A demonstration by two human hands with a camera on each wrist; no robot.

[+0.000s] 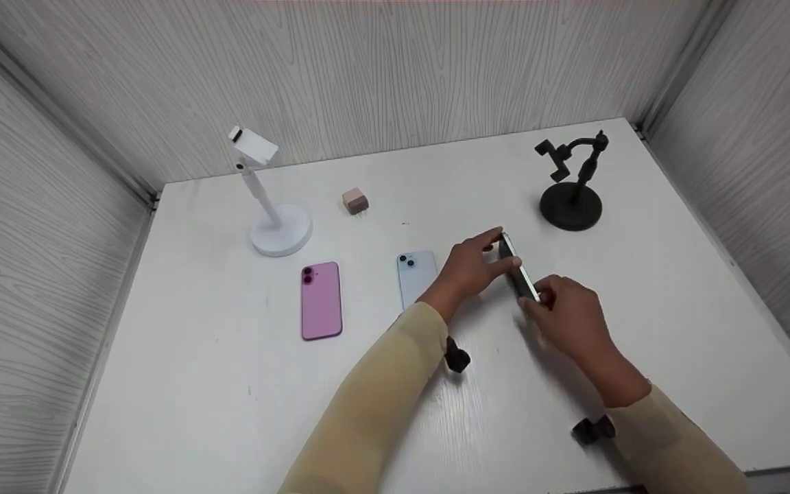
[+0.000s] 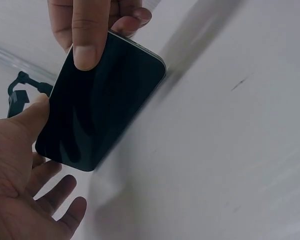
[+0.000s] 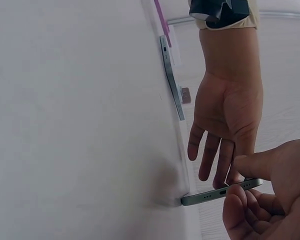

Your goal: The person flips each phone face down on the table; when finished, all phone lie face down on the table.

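Note:
Both hands hold a dark-screened smartphone, tilted up on its long side; whether its lower edge touches the table I cannot tell. At its far end my left hand grips it, thumb on the upper edge in the left wrist view and other fingers behind. My right hand pinches the near end, its thumb lying over the screen. In the right wrist view the phone's end with its charging port shows. A light blue phone lies face down left of my left hand, partly hidden by that arm.
A pink phone lies face down further left. Behind it stands a white phone stand; a black phone stand is at the back right. A small pink charger plug sits on the white table. Wood-patterned panels enclose three sides.

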